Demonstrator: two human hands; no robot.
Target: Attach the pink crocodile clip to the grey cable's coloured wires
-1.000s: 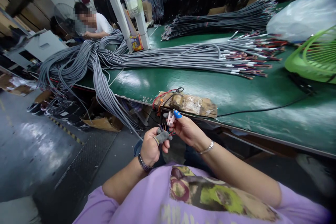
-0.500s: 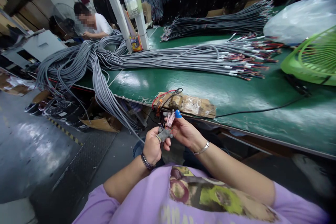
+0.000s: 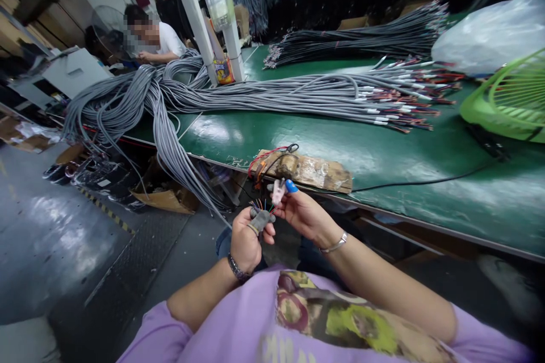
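My left hand (image 3: 247, 247) is closed around the end of a grey cable (image 3: 223, 220), its thumb in a grey finger cover. Thin coloured wires (image 3: 259, 204) fan out above that thumb, among them orange, blue and green ones. Just to the right, my right hand (image 3: 307, 214) pinches a small pale pink clip-like tool (image 3: 278, 193), with a blue cover on the thumb tip. A green and a red wire run from the left thumb toward the tool; whether its jaws grip them I cannot tell.
A worn wooden block (image 3: 310, 171) with red and black leads sits at the front edge of the green table (image 3: 230, 130). Behind lie grey cable bundles (image 3: 264, 96) and black ones (image 3: 340, 42). A green fan (image 3: 506, 102) stands right. Another person (image 3: 164, 45) sits far left.
My right hand and the pink tool have moved slightly right, away from my left hand. The coloured wires now show more spread out. My left hand keeps its hold on the cable.
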